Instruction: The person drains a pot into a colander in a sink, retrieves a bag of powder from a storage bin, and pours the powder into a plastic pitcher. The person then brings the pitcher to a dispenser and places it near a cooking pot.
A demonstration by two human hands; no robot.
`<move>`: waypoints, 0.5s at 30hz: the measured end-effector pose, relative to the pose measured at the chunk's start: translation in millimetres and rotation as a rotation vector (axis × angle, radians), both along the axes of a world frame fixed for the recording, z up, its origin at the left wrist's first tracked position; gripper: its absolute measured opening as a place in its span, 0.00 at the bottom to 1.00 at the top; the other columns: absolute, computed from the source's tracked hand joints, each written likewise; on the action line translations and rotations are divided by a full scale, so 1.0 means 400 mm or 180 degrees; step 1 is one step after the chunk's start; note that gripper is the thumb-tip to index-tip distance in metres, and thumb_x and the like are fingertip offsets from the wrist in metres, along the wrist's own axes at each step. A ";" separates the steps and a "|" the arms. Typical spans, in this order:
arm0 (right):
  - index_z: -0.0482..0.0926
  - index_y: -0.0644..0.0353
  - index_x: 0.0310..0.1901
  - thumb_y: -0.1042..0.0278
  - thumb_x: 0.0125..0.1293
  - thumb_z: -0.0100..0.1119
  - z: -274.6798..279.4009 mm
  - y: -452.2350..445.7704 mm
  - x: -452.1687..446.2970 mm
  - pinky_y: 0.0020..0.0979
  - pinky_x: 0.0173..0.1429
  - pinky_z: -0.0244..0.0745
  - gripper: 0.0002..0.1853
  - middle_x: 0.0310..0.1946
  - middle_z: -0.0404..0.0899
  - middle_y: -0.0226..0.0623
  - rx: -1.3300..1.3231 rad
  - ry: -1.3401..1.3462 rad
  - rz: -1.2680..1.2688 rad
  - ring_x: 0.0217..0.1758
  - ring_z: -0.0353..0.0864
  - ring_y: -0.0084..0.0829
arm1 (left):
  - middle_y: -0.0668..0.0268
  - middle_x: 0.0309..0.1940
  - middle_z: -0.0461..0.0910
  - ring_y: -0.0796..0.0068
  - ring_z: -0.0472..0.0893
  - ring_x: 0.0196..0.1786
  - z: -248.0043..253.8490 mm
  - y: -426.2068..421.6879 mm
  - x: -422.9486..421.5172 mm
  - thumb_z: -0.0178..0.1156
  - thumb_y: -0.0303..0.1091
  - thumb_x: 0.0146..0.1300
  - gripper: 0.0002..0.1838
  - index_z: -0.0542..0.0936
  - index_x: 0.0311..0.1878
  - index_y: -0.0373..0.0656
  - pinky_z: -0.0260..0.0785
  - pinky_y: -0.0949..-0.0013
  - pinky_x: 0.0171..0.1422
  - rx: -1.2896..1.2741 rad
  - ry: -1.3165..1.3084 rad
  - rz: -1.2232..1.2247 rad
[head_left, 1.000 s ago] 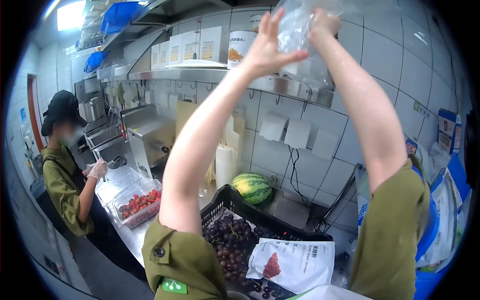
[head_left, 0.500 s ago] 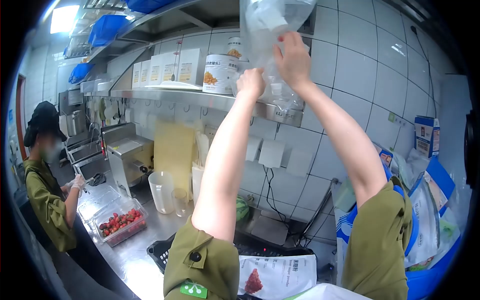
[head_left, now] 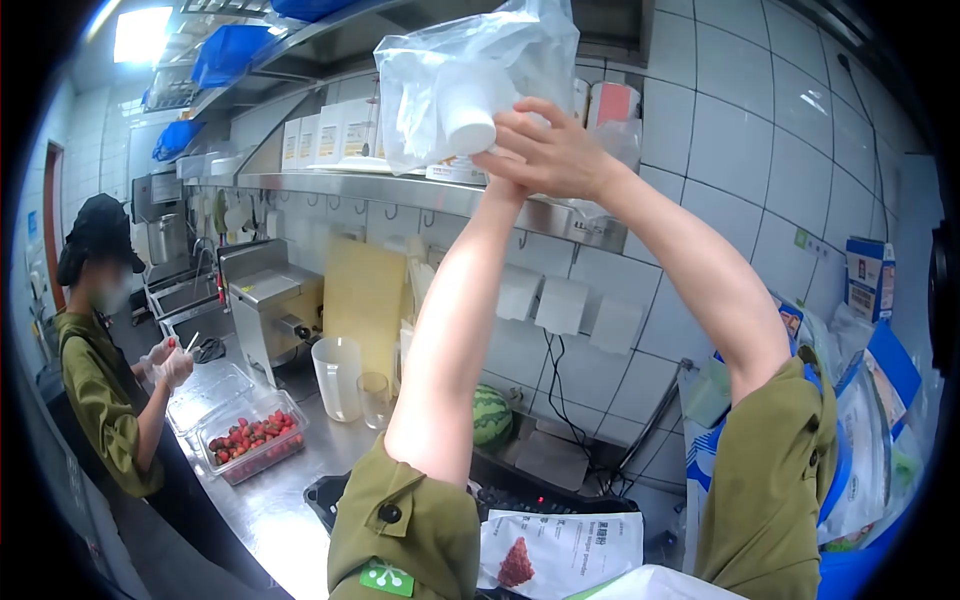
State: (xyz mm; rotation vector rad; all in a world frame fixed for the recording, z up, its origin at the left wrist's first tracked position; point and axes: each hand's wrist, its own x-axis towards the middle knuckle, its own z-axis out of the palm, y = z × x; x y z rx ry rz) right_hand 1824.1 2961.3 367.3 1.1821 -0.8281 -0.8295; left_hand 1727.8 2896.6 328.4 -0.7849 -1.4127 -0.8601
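Observation:
A clear plastic bag (head_left: 410, 95) with white cups (head_left: 468, 125) inside is held up in front of the steel shelf (head_left: 330, 183). My right hand (head_left: 550, 150) is at the bag's right side, its fingers curled over the cups' lower end. Behind it my left hand (head_left: 508, 180) is mostly hidden; its wrist shows just below the bag. Boxes (head_left: 358, 130) stand on the shelf to the left of the bag, and a red-and-white can (head_left: 613, 104) is to the right of it.
At the left a co-worker (head_left: 110, 390) in gloves stands by a container of strawberries (head_left: 252, 438). A clear pitcher (head_left: 338, 378), a watermelon (head_left: 490, 418) and a printed white pouch (head_left: 570, 548) are below my arms. Stuffed bags (head_left: 860, 440) are at the right.
The bag of cups has come down and to the left, its cups now tilted beside my hands. My right hand has moved left and lower, across my left hand.

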 end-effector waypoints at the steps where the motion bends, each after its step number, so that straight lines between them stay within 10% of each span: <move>1: 0.70 0.44 0.39 0.68 0.43 0.54 -0.004 0.000 -0.002 0.28 0.53 0.59 0.17 0.31 0.67 0.24 0.0064 0.0065 -0.0037 0.40 0.68 0.24 | 0.57 0.49 0.68 0.61 0.68 0.53 0.000 0.004 0.002 0.54 0.37 0.50 0.23 0.68 0.52 0.50 0.64 0.62 0.51 0.0050 0.0036 -0.0007; 7: 0.68 0.41 0.46 0.65 0.44 0.54 0.004 -0.004 0.011 0.28 0.51 0.58 0.23 0.33 0.65 0.21 -0.0374 0.0197 -0.0014 0.42 0.65 0.19 | 0.56 0.52 0.65 0.60 0.65 0.55 -0.008 0.004 0.002 0.54 0.39 0.50 0.25 0.65 0.54 0.50 0.63 0.61 0.52 0.0212 0.0316 -0.0086; 15: 0.61 0.35 0.56 0.65 0.49 0.55 0.045 -0.095 0.016 0.44 0.64 0.44 0.29 0.59 0.53 0.25 -0.1075 0.0648 -0.0567 0.65 0.47 0.30 | 0.53 0.49 0.68 0.57 0.67 0.53 -0.007 0.005 -0.023 0.52 0.41 0.52 0.22 0.67 0.52 0.49 0.62 0.58 0.52 -0.0015 -0.0179 0.0194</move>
